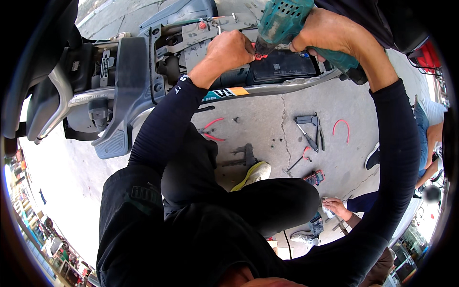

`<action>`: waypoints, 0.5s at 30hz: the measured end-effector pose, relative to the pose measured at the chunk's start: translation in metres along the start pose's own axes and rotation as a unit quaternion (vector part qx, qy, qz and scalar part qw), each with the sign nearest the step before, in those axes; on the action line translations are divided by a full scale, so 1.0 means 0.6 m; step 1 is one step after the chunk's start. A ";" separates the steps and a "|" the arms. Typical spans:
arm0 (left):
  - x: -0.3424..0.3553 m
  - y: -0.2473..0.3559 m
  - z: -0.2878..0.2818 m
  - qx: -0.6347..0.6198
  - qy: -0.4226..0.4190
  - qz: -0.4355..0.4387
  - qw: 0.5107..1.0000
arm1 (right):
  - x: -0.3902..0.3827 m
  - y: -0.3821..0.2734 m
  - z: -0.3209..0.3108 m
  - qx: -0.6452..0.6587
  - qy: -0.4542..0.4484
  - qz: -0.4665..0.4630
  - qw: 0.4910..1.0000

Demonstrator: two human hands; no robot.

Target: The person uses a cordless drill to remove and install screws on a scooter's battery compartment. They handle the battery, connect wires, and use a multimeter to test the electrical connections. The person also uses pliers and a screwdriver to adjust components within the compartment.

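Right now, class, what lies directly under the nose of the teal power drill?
Under the teal power drill sit small red wire connectors beside the flat black battery box. The left hand steadies them; its fingers and the drill's nose cover the exact contact spot.

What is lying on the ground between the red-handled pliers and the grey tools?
In the head view, mostly bare concrete separates pliers from tools, with small dark bits.

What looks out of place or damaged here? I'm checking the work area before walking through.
Hand tools and a red wire lie scattered on the concrete ground, which has a crack running through it. The scooter has its panels off, parts exposed.
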State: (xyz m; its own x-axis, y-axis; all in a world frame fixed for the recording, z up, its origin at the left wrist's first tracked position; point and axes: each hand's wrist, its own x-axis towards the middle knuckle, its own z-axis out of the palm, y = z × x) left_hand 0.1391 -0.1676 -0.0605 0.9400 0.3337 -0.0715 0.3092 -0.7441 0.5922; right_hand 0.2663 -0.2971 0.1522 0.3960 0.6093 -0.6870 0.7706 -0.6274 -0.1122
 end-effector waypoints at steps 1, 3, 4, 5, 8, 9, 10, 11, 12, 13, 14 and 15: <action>0.000 0.000 0.000 0.006 -0.001 -0.005 1.000 | 0.003 0.002 -0.001 -0.002 -0.005 -0.005 1.000; 0.000 0.004 -0.001 0.017 -0.003 -0.012 1.000 | -0.005 0.003 -0.004 0.017 0.003 -0.033 0.999; -0.002 0.007 -0.002 0.013 0.002 -0.008 1.000 | -0.010 0.005 -0.006 0.027 0.008 -0.046 0.999; -0.004 0.010 -0.004 0.009 0.007 -0.004 1.000 | -0.007 0.010 -0.002 0.043 0.022 -0.054 0.997; -0.003 0.015 -0.005 0.007 0.014 0.003 1.000 | 0.029 0.039 0.038 0.087 0.067 -0.074 0.991; -0.003 0.013 -0.003 0.008 0.015 0.003 1.000 | 0.037 0.043 0.045 0.101 0.082 -0.082 0.988; -0.001 0.011 -0.001 0.005 0.017 0.007 1.000 | 0.041 0.047 0.045 0.115 0.098 -0.090 0.984; 0.002 0.008 0.001 0.001 0.019 0.013 1.000 | 0.041 0.050 0.041 0.093 0.099 -0.083 0.987; 0.000 0.005 0.002 -0.001 0.018 0.013 1.000 | 0.044 0.046 0.041 0.074 0.097 -0.079 0.989; 0.000 0.003 0.003 0.001 0.020 0.012 1.000 | 0.045 0.042 0.041 0.055 0.095 -0.075 0.991; 0.000 0.002 0.004 0.003 0.022 0.011 1.000 | 0.042 0.039 0.041 0.057 0.097 -0.070 0.991; -0.001 0.002 0.004 0.005 0.022 0.011 1.000 | 0.037 0.035 0.041 0.061 0.098 -0.064 0.991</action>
State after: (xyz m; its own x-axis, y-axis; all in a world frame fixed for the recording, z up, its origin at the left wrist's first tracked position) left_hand 0.1395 -0.1702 -0.0619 0.9393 0.3422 -0.0227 0.2900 -0.7571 0.5855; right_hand 0.2793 -0.3087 0.1169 0.3972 0.7627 -0.5105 0.7597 -0.5853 -0.2833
